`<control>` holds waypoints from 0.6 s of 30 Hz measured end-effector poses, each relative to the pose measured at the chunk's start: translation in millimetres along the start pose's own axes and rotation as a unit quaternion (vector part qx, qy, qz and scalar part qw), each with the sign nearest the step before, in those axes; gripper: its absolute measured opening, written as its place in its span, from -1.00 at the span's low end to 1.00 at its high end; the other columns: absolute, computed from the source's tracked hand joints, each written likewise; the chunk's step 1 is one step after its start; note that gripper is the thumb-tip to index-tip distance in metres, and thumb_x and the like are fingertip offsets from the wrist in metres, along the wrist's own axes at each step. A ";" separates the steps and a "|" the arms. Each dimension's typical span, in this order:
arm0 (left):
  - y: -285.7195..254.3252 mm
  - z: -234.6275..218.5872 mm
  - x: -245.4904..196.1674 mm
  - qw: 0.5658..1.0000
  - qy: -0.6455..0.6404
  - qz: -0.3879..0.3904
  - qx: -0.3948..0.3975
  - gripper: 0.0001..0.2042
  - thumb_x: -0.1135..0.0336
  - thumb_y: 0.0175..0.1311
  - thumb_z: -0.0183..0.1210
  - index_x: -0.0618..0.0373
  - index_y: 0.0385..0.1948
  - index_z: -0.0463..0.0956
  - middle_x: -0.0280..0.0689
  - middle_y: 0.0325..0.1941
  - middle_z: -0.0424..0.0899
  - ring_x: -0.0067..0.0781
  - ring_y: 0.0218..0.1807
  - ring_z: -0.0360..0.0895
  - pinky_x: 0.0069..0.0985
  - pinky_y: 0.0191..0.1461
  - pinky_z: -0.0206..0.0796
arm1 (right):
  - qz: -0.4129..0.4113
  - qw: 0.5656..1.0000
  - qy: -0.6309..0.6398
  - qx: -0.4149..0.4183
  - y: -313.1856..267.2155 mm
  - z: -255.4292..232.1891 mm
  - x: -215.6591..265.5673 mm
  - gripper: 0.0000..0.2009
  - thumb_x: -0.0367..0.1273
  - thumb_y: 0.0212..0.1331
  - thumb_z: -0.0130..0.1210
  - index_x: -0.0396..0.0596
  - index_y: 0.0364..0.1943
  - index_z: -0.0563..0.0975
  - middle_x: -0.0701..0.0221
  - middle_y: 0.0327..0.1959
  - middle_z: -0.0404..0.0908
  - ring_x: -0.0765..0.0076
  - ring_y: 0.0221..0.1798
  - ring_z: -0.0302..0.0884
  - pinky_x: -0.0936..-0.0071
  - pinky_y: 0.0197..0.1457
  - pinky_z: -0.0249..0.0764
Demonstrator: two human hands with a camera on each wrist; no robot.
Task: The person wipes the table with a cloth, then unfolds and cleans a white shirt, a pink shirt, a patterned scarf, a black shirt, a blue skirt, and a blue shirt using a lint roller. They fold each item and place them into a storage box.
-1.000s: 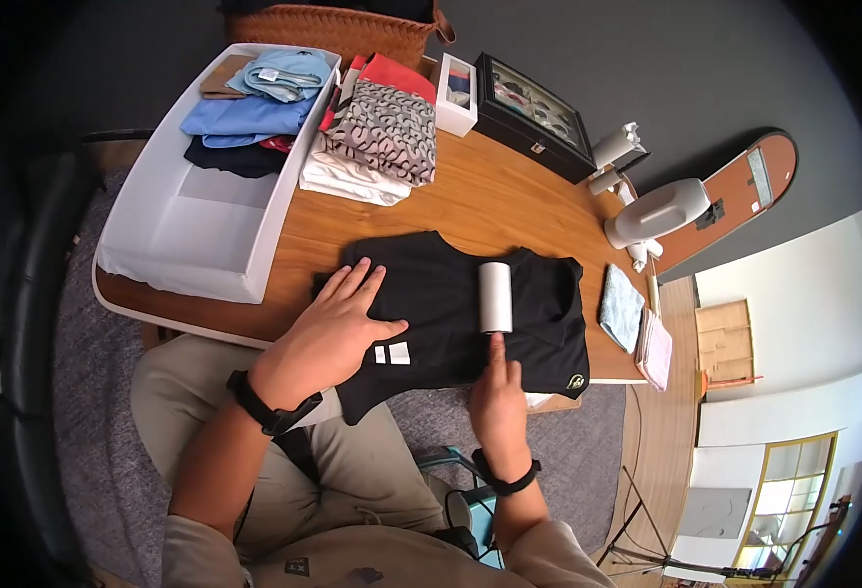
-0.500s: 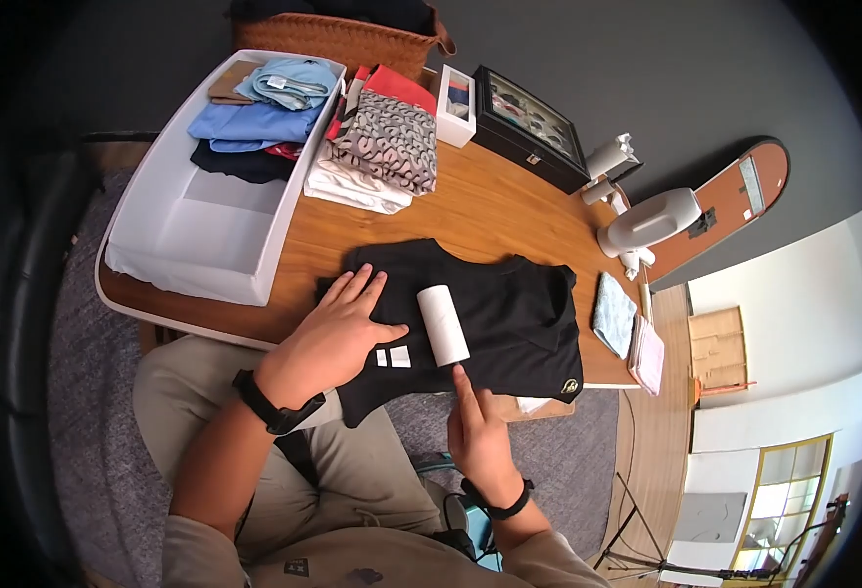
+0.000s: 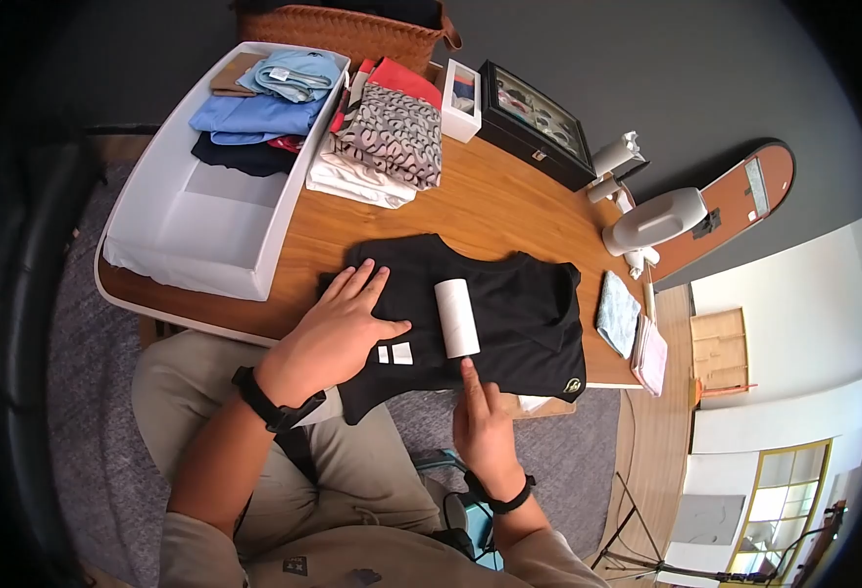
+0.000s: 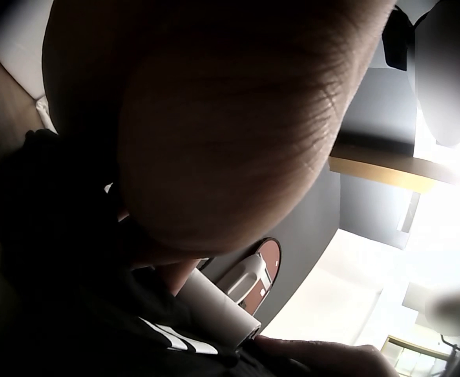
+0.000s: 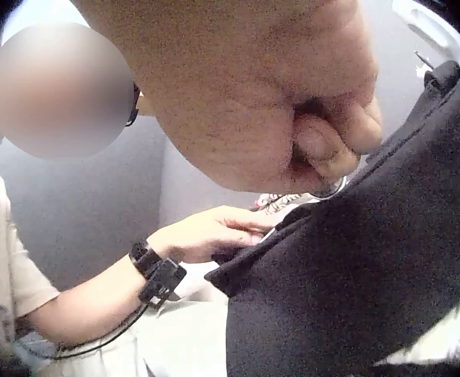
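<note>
A black sleeveless garment (image 3: 524, 323) lies spread over the front of the table, its lower part past the edge. My left hand (image 3: 325, 338) rests flat on its left part with fingers spread, beside white patches (image 3: 394, 354). My right hand (image 3: 485, 436) grips a lint roller (image 3: 457, 318), index finger stretched toward the roll. The white roll lies over the middle of the garment, right of my left thumb. In the right wrist view, the curled fingers (image 5: 324, 145) hide the handle. The roll also shows under my left palm in the left wrist view.
A white box (image 3: 181, 235) with folded clothes stands at the left. Behind the garment are stacked folded clothes (image 3: 387, 132), a small white box (image 3: 462, 103) and a black display case (image 3: 537, 122). A grey-white appliance (image 3: 654, 220) and folded cloths (image 3: 619, 314) sit at the right.
My right hand has rolled the lint roller leftward across the garment toward my left hand, then slightly back to the right. My left hand has stayed in place on the garment.
</note>
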State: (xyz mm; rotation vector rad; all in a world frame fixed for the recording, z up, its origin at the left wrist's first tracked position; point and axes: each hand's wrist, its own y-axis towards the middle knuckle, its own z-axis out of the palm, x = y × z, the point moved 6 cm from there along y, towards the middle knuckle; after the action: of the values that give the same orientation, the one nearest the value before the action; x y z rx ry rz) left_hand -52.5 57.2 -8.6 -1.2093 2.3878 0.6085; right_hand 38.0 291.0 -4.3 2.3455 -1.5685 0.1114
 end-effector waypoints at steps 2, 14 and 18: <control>-0.3 0.2 0.1 1.000 0.002 0.002 -0.005 -0.43 0.62 0.25 0.17 -0.20 0.27 0.75 0.26 0.68 0.23 0.28 0.76 0.05 0.04 0.79 -0.06 | -0.003 0.999 -0.010 -0.035 6.1 -11.1 -7.1 -0.25 -0.60 0.28 0.19 -0.16 0.62 0.29 0.12 -0.25 0.50 -0.06 -0.45 0.60 0.08 -0.40 0.61; 0.0 0.2 1.3 1.000 0.004 0.001 -0.004 -0.45 0.60 0.26 0.17 -0.19 0.25 0.76 0.25 0.67 0.24 0.27 0.75 0.06 0.05 0.79 -0.07 | 0.035 0.999 0.027 0.022 1.5 6.7 14.8 -0.28 -0.69 0.27 0.16 -0.20 0.59 0.35 0.11 -0.28 0.49 -0.09 -0.35 0.58 0.05 -0.26 0.57; 0.1 -0.7 1.1 1.000 -0.001 0.003 -0.004 -0.45 0.60 0.26 0.17 -0.18 0.25 0.77 0.25 0.67 0.25 0.27 0.75 0.07 0.06 0.78 -0.06 | 0.020 0.999 -0.005 -0.027 5.7 -2.6 -14.6 -0.25 -0.60 0.27 0.20 -0.14 0.61 0.31 0.08 -0.21 0.52 -0.11 -0.41 0.64 0.05 -0.38 0.63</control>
State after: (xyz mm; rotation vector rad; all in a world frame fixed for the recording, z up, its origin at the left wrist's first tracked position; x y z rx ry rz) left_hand -53.3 56.1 -8.5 -1.2045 2.3895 0.6209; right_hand 27.3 302.8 -4.2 2.2776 -1.6019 0.0662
